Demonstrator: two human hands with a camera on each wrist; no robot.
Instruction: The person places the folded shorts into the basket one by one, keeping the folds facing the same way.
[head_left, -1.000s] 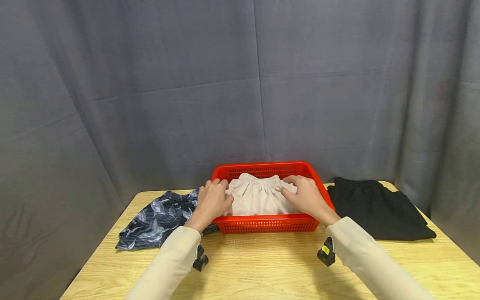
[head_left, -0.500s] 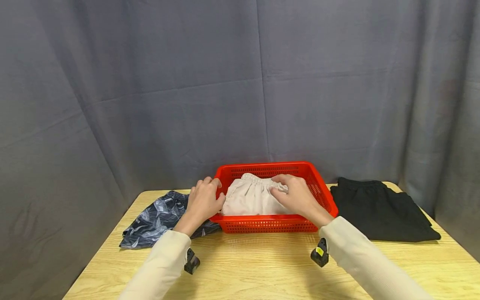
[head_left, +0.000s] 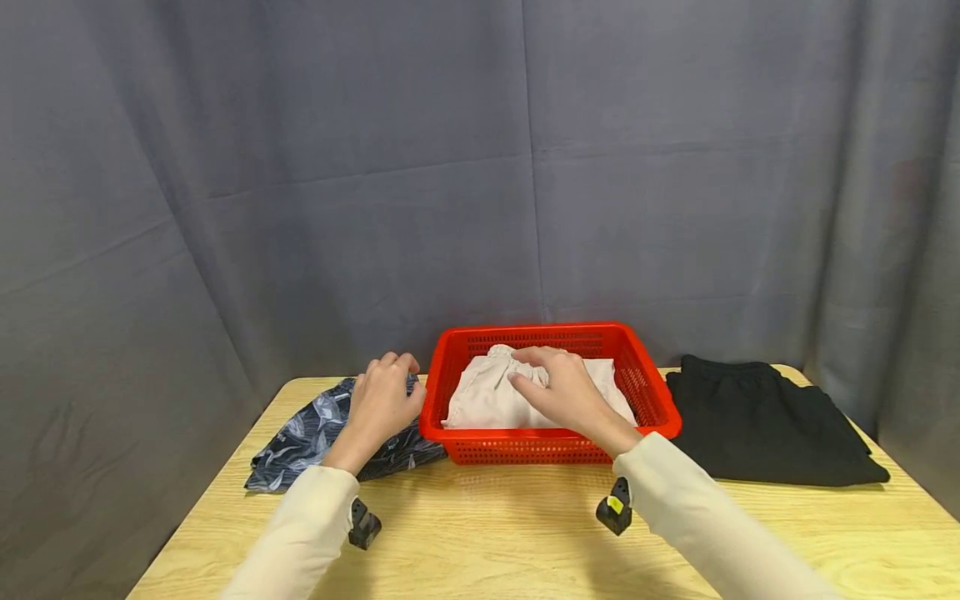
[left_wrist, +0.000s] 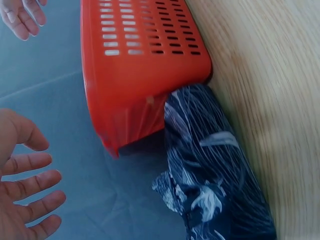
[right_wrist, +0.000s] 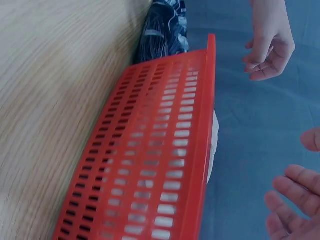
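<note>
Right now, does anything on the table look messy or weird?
A little. The dark blue leaf-print garment lies rumpled beside the red plastic basket, one edge tucked against its corner. The folded beige garment inside and the black garment look tidy.

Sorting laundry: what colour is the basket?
Red basket; clearest in the head view.

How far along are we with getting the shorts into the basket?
Done: the beige shorts lie in the red basket. In hand: the left hand is over the patterned shorts beside the basket, with no grip visible; the right hand is over the beige pair. Left: the patterned pair and the black shorts, both on the table.
</note>
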